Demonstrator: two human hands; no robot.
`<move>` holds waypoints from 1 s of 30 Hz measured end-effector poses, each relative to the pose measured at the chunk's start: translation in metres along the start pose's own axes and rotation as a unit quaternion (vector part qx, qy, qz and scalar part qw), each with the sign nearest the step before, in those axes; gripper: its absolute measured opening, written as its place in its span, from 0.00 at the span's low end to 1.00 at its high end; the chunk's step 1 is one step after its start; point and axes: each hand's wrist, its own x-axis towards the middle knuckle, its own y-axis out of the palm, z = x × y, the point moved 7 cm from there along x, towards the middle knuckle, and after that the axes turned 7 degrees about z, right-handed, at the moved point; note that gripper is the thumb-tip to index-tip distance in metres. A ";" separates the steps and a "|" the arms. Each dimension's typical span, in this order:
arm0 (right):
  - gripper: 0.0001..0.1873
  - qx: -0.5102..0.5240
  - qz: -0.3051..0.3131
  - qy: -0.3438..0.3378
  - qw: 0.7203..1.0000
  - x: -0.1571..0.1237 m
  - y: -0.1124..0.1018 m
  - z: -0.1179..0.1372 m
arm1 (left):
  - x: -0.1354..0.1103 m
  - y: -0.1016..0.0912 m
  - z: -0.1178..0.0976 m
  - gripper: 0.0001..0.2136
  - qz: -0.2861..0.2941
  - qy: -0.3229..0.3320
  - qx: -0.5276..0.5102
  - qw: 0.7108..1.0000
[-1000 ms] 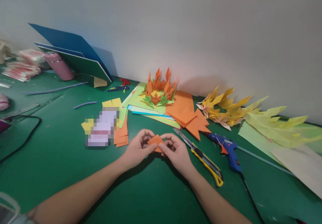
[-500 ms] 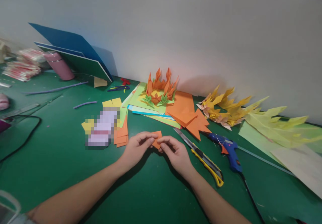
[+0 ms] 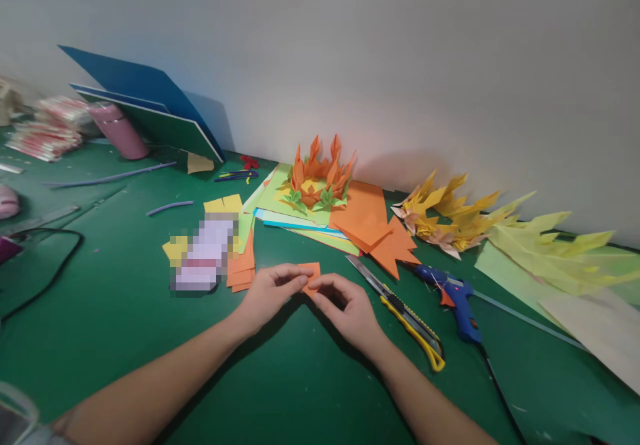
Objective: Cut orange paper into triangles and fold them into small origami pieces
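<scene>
A small piece of orange paper (image 3: 313, 271) is held up between my two hands, over the near middle of the table. My left hand (image 3: 273, 296) pinches its left side between thumb and fingers. On the other side, my right hand (image 3: 347, 305) grips the right edge the same way, and its fingers hide part of the paper. Several orange paper pieces (image 3: 242, 273) lie left of my left hand. Just right of my right hand is a yellow utility knife (image 3: 407, 325) with its blade out. Beyond it lies a blue glue gun (image 3: 460, 305).
An orange folded-paper crown (image 3: 323, 182) stands on coloured sheets (image 3: 265, 192) at the back. Yellow folded-paper pieces (image 3: 445, 208) spread to the right. On the left are a blurred-out lilac object (image 3: 207, 252), a pink bottle (image 3: 120, 128) and a black cable (image 3: 65, 272).
My right thumb has shifted slightly up and left along the paper, and the paper's angle has changed a little. Everything on the table stays where it was.
</scene>
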 end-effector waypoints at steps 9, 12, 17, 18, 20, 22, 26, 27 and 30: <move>0.08 0.050 -0.014 0.036 0.998 0.002 -0.001 -0.007 | 0.001 0.000 -0.010 0.07 0.012 0.072 0.079 0.994; 0.09 0.064 -0.022 0.046 0.997 0.002 -0.002 -0.010 | 0.001 0.001 -0.010 0.07 0.016 0.081 0.084 0.993; 0.10 0.060 -0.056 0.065 0.994 0.001 -0.006 -0.015 | -0.002 0.004 -0.011 0.09 0.024 0.091 0.089 0.992; 0.11 0.056 -0.059 0.066 0.995 0.001 -0.007 -0.016 | -0.002 0.004 -0.012 0.09 0.025 0.096 0.093 0.991; 0.11 0.048 -0.060 0.065 0.995 0.001 -0.007 -0.016 | -0.003 0.006 -0.014 0.10 0.029 0.107 0.105 0.988; 0.11 0.039 -0.063 0.064 0.995 0.001 -0.007 -0.015 | -0.004 0.007 -0.016 0.10 0.033 0.116 0.116 0.986; 0.12 0.026 -0.069 0.062 0.995 0.001 -0.008 -0.014 | -0.006 0.010 -0.017 0.10 0.040 0.124 0.122 0.984; 0.12 0.027 -0.069 0.061 0.995 0.000 -0.008 -0.013 | -0.006 0.010 -0.016 0.09 0.041 0.123 0.121 0.984; 0.12 0.030 -0.071 0.065 0.995 0.000 -0.008 -0.014 | -0.006 0.010 -0.015 0.10 0.032 0.122 0.130 0.983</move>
